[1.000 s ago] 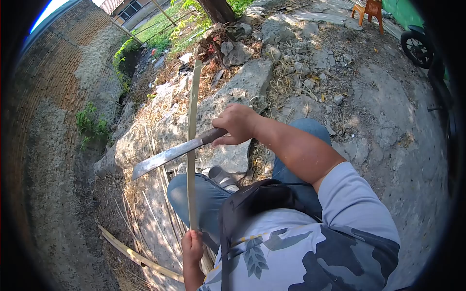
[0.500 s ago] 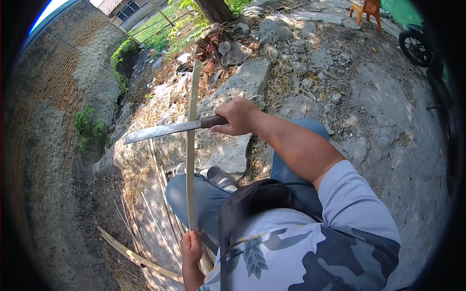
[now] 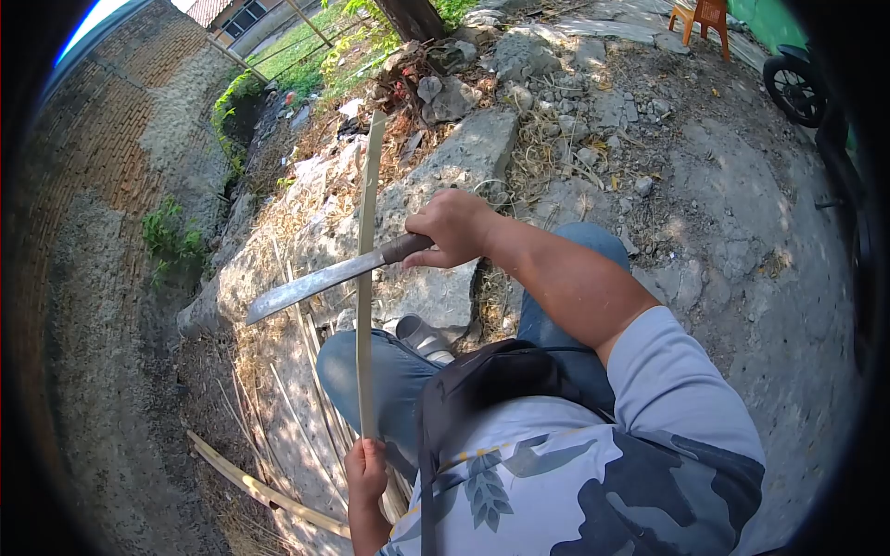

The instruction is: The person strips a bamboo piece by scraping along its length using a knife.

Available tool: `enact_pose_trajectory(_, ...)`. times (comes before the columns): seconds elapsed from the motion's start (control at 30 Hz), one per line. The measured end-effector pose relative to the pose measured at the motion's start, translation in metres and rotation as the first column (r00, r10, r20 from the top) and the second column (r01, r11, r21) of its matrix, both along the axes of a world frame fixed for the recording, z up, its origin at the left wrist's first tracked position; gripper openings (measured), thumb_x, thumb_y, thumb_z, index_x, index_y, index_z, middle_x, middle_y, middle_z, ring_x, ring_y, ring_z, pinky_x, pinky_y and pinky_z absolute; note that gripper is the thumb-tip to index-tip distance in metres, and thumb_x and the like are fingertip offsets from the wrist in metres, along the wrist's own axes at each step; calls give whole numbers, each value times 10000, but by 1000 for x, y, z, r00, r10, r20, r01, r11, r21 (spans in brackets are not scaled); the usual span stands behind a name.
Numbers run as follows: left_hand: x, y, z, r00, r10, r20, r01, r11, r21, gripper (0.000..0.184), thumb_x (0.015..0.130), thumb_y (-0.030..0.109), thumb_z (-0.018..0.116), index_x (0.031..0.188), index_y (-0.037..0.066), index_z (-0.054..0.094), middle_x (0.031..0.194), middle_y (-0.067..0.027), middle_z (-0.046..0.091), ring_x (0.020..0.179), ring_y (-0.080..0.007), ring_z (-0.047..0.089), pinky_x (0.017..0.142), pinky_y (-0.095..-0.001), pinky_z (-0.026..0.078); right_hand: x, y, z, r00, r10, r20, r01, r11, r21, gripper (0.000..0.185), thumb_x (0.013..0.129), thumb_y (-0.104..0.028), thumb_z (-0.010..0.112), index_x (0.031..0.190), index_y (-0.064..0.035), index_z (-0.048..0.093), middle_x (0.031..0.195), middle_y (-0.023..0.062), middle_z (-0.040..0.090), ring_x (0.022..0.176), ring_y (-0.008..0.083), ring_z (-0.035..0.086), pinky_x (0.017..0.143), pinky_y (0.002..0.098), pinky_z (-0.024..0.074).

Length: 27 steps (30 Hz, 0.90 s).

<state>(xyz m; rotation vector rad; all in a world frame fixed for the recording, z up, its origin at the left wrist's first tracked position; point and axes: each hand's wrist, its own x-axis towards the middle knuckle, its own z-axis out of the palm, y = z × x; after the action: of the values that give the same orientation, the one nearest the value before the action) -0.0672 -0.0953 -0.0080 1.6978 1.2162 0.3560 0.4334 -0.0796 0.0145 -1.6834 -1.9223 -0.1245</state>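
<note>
A long pale strip of wood or bamboo (image 3: 366,324) stands nearly upright in view, its lower end in the closed fingers of my left hand (image 3: 366,468). My right hand (image 3: 450,230) is wrapped round the brown handle of a machete (image 3: 320,281). The metal blade points left and slants down, crossing over the strip close to the handle. Whether blade and strip touch is hard to tell. The strip's upper end reaches past my right hand, over the rocky ground.
Thin strips (image 3: 311,371) and a thicker split piece (image 3: 269,496) lie on the ground at lower left. A brick wall (image 3: 102,185) rises at left. A concrete slab (image 3: 473,153), a tree trunk (image 3: 411,18), an orange chair (image 3: 709,18) and a wheel (image 3: 794,88) stand farther off.
Since half a second ago, the machete's tip has swung downward from a flatter angle, its tilt now close to that of one second ago. My left hand has hardly moved.
</note>
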Motion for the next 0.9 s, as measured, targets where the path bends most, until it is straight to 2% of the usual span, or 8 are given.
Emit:
enact_pose_trajectory(0.17, 0, -1, -1, 1000, -5, 2, 5, 1000, 14, 436, 1131, 369, 521, 955, -1, 666, 642, 31, 527, 562, -59, 472, 518, -266, 361, 10, 1, -3, 998, -63, 6, 63, 998, 13, 542, 934, -678, 642, 884, -139, 678, 781, 111, 715, 786, 360, 730, 760, 491, 562)
enact_pose_trajectory(0.27, -1, 1, -2, 1000, -10, 20, 10, 1000, -5, 439, 1131, 369, 519, 947, -3, 664, 635, 30, 524, 562, -60, 472, 517, -266, 362, 12, -1, 2, 988, -113, -101, 106, 992, -68, 548, 940, -687, 629, 900, -144, 686, 796, 103, 724, 809, 353, 741, 782, 490, 573)
enact_pose_trajectory(0.37, -2, 1, -1, 1000, -4, 12, 4, 1000, -10, 444, 1131, 371, 519, 942, -3, 664, 632, 30, 524, 562, -60, 473, 518, -264, 365, 9, 3, -5, 983, -154, -102, 144, 984, -104, 567, 934, -703, 626, 907, -140, 691, 811, 99, 732, 814, 347, 748, 796, 486, 583)
enact_pose_trajectory(0.5, -1, 1, -3, 1000, -24, -10, 24, 1000, 18, 458, 1138, 421, 496, 953, 28, 640, 631, 50, 478, 526, -49, 427, 495, -247, 328, 6, 2, -4, 984, -142, -103, 134, 987, -84, 583, 922, -710, 634, 888, -131, 690, 803, 102, 731, 789, 354, 745, 772, 490, 586)
enact_pose_trajectory(0.67, 0, 1, -2, 999, -33, -15, 33, 999, 14, 462, 1139, 428, 491, 954, 30, 636, 644, 49, 485, 534, -50, 433, 496, -246, 331, 4, 3, -5, 990, -104, -95, 99, 993, -56, 579, 916, -702, 642, 858, -128, 681, 781, 108, 721, 773, 365, 737, 739, 501, 579)
enact_pose_trajectory(0.77, -3, 3, -5, 999, -31, -15, 31, 1000, 3, 461, 1139, 428, 491, 958, 29, 632, 648, 47, 484, 535, -52, 432, 497, -248, 337, 2, 4, -10, 996, -59, -70, 63, 996, 57, 557, 925, -650, 672, 789, -112, 624, 650, 100, 631, 669, 368, 694, 683, 487, 544)
enact_pose_trajectory(0.87, -3, 2, -3, 1000, -14, 2, 14, 999, -36, 458, 1139, 425, 490, 959, 27, 629, 650, 45, 483, 535, -54, 433, 497, -250, 342, 4, 4, -8, 998, -45, -40, 48, 996, 73, 554, 918, -643, 687, 779, -110, 622, 635, 99, 617, 668, 368, 692, 678, 491, 545)
enact_pose_trajectory(0.9, -2, 2, -2, 1000, -6, 13, 7, 998, -56, 457, 1140, 424, 490, 960, 27, 629, 651, 44, 483, 535, -54, 434, 497, -251, 344, 6, 3, -5, 998, -50, -34, 51, 998, 46, 559, 917, -661, 674, 799, -116, 639, 673, 104, 648, 697, 364, 706, 696, 488, 555)
